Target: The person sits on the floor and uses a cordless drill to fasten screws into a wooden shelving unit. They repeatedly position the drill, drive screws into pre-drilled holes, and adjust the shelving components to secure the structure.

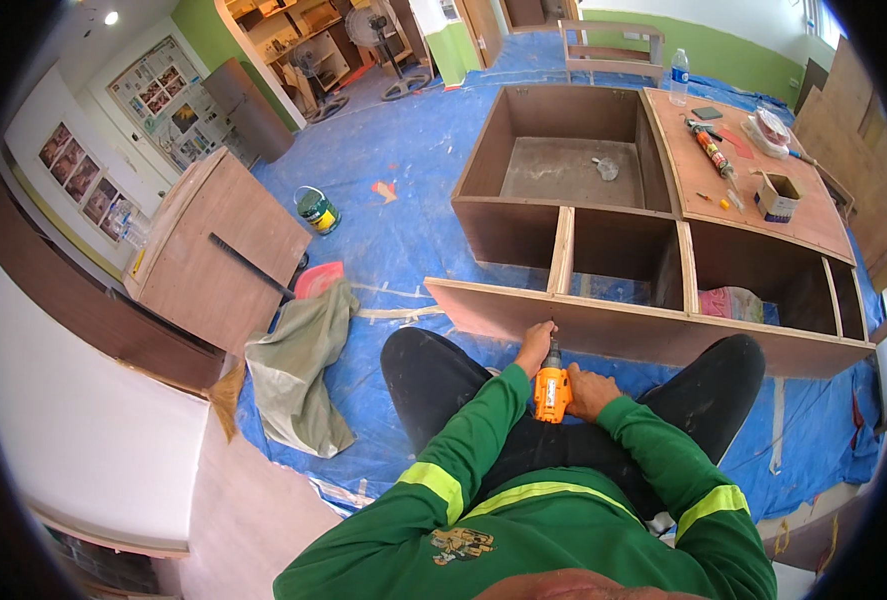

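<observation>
Work on the long brown board point(633, 332) appears unfinished: toward its left end, the left hand point(534, 347) is held narrow at its face, whether anything is pinched cannot be told; just beside, the orange drill point(552, 392) is gripped by the right hand point(591, 393); farther right, dividers point(686, 268) are already fitted in the cabinet point(508, 230).

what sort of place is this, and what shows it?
Probably a room under renovation: blue sheeting covers much of the floor, a bare wooden cabinet frame sits before the person, and an orange drill is in use beside it.
</observation>
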Action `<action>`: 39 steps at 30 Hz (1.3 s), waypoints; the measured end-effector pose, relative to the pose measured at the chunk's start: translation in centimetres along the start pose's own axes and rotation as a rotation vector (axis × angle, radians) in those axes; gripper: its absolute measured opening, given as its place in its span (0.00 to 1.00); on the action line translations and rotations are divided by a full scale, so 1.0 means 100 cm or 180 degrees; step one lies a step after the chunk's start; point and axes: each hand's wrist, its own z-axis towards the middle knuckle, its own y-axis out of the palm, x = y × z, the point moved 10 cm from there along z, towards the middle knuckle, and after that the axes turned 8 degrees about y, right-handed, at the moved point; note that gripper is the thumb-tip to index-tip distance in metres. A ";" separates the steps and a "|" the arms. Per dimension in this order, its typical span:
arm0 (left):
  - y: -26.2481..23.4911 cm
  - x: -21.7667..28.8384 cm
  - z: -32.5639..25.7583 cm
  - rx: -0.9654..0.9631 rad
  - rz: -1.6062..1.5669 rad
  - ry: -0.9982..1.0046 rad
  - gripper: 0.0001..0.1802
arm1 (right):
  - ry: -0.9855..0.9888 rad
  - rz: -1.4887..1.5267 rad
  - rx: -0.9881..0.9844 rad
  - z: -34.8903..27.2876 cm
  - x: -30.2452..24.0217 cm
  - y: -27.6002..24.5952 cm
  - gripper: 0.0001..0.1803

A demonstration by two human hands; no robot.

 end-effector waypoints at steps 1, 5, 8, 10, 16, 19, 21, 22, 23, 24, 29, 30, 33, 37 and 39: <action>0.002 0.005 0.001 0.0046 0.0103 0.0121 0.17 | -0.0003 0.0003 0.0035 0.002 0.005 0.003 0.33; 0.007 0.013 -0.001 0.0000 0.0531 0.0192 0.20 | -0.0261 0.0130 0.0053 0.010 0.018 0.020 0.33; 0.006 0.023 -0.003 -0.0022 0.0875 0.0538 0.20 | -0.0445 0.0058 -0.0010 0.010 0.012 0.027 0.34; 0.005 0.021 -0.004 -0.0070 0.0823 0.0429 0.19 | -0.0433 -0.0012 -0.0015 0.010 0.010 0.027 0.34; 0.013 0.036 -0.005 -0.0052 0.0720 0.0512 0.20 | -0.0342 0.0081 0.0121 0.007 0.011 0.019 0.32; 0.009 0.038 -0.001 -0.0137 0.0763 0.0564 0.20 | -0.0404 0.0102 0.0203 0.005 0.005 0.012 0.31; 0.006 0.034 -0.002 -0.0179 0.0704 0.0479 0.20 | -0.0443 0.0127 0.0176 0.004 0.002 0.010 0.31; 0.007 0.033 -0.003 -0.0178 0.0608 0.0401 0.20 | -0.0453 0.0132 0.0195 0.004 0.003 0.011 0.31; 0.007 0.031 -0.004 -0.0175 0.0514 0.0323 0.20 | -0.0465 0.0137 0.0214 0.005 0.003 0.012 0.31; 0.009 0.033 -0.005 -0.0174 0.0502 0.0353 0.20 | -0.0478 0.0142 0.0232 0.005 0.004 0.013 0.31; 0.012 0.048 -0.010 -0.0171 0.0552 0.0407 0.20 | -0.0402 0.0145 0.0188 0.007 0.005 0.012 0.32; 0.013 0.049 -0.010 -0.0168 0.0549 0.0364 0.20 | -0.0389 0.0140 0.0172 0.008 0.006 0.012 0.32; 0.011 0.050 -0.010 -0.0151 0.0533 0.0327 0.19 | -0.0375 0.0148 0.0189 0.004 0.002 0.006 0.32; 0.013 0.054 -0.011 -0.0154 0.0587 0.0425 0.19 | -0.0421 0.0194 0.0248 0.006 0.005 0.008 0.32; 0.015 0.059 -0.010 -0.0162 0.0583 0.0449 0.19 | -0.0435 0.0213 0.0266 0.008 0.006 0.009 0.33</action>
